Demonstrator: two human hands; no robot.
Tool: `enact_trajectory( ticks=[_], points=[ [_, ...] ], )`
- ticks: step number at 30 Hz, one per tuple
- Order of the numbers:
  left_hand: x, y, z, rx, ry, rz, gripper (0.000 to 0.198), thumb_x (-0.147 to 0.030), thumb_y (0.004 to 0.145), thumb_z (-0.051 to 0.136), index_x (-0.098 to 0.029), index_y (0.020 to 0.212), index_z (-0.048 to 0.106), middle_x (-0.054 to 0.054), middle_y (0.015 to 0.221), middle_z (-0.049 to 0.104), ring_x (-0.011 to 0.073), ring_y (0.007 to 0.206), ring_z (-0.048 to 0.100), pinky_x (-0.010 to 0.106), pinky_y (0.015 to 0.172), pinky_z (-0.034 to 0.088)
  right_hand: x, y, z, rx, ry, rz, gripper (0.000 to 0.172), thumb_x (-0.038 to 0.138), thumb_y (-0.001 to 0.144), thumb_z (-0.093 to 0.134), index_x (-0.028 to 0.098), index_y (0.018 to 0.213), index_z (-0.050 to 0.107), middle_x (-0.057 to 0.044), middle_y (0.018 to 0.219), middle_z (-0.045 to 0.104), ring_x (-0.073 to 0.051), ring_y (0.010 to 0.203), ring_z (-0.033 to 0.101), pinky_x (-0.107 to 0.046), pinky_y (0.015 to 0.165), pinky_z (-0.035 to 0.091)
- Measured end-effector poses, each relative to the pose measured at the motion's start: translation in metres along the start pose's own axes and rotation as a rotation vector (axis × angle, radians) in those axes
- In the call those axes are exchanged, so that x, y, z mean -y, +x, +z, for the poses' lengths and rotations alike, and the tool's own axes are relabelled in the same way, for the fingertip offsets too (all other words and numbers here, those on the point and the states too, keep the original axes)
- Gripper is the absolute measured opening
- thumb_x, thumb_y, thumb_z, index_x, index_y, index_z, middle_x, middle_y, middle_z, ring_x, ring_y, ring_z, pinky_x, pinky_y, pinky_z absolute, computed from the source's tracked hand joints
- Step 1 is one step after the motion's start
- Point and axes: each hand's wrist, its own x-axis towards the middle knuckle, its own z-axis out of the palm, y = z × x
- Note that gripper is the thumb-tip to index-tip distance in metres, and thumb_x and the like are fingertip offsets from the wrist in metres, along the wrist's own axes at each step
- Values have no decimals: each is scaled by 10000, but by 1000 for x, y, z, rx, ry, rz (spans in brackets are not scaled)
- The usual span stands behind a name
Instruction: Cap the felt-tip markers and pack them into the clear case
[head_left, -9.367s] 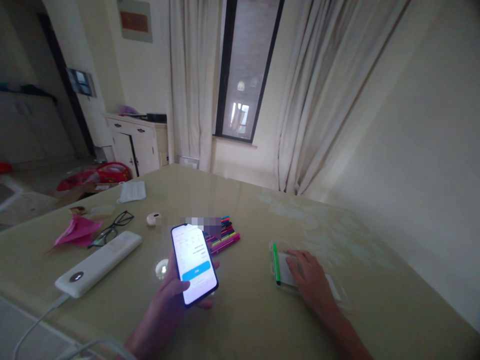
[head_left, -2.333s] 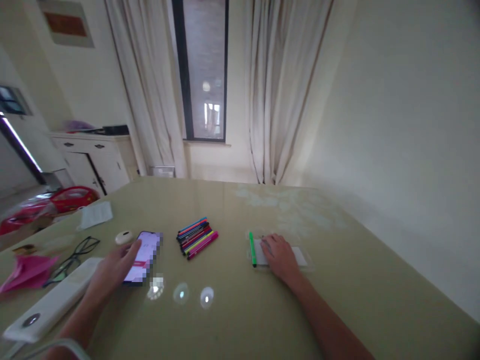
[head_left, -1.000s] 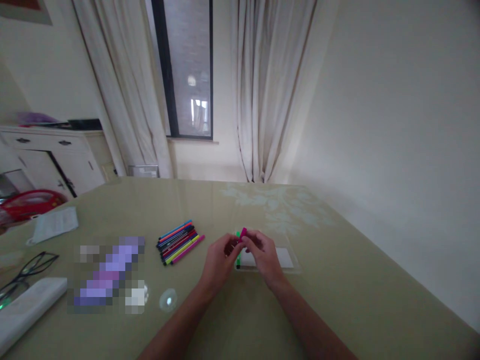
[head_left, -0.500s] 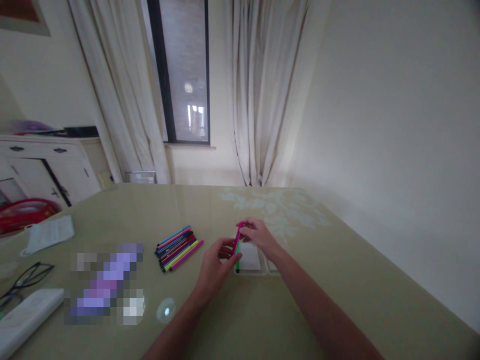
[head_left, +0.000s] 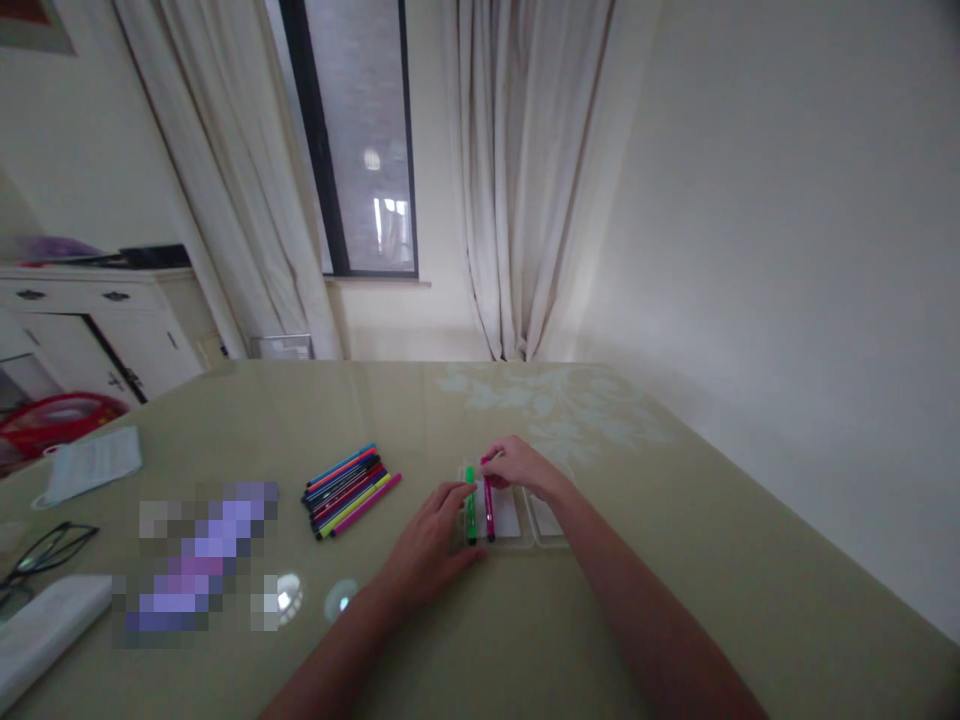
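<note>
A clear plastic case [head_left: 517,544] lies opened out on the table, with a pale sheet [head_left: 508,515] inside its left half. Lengthwise along the left side of that half rests a green felt-tip pen [head_left: 471,522]. Beside it is a magenta felt-tip pen [head_left: 490,515], its far end pinched in the fingers of my right hand [head_left: 521,468]. My left hand [head_left: 427,535] is at the case's left edge, fingers and thumb apart, with fingertips close to the green pen. Whether they touch it I cannot tell. My right forearm covers part of the case's right half.
Left of the case lies a row of several felt-tip pens [head_left: 349,495] in mixed colours. Farther left are a blurred purple item [head_left: 202,560], a face mask [head_left: 94,465], glasses [head_left: 56,550] and a white box-like object [head_left: 52,635]. A wall [head_left: 787,250] stands to the right.
The magenta pen has gone from being held up between both hands to lying low in the case beside the green one. My left hand has let go of it and opened.
</note>
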Motion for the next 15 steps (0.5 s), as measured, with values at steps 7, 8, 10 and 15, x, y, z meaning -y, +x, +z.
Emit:
enact_trajectory(
  ticks=[7,8,10,15],
  points=[
    [-3,-1,-3,6,17,16,688,-250,821,788,-288,1448,507,100,1472,555,281,1275,604,451,1111,481,-2,2,7,-43,1,21,89,125,787,724,131,874,740,1,583,697,-133,555,673,-191,552,527],
    [-4,-1,-3,9,38,31,659,-249,827,785,-294,1432,529,92,1461,572,284,1294,590,453,1123,470,-2,2,7,-42,-21,13,72,124,777,734,130,848,747,2,567,688,-135,550,666,-192,544,514],
    [-5,0,-4,22,90,62,593,-251,842,779,-297,1396,575,81,1436,606,288,1312,572,455,1131,461,-4,2,8,-42,-72,-15,45,129,756,755,141,799,763,3,545,676,-139,547,653,-199,539,489],
    [-4,0,-3,84,222,130,346,-328,917,727,-282,1259,697,69,1356,687,289,1234,615,447,1067,508,-5,1,6,-54,-198,-116,96,159,690,819,194,780,816,-15,644,736,-180,663,683,-246,619,478]
  ],
)
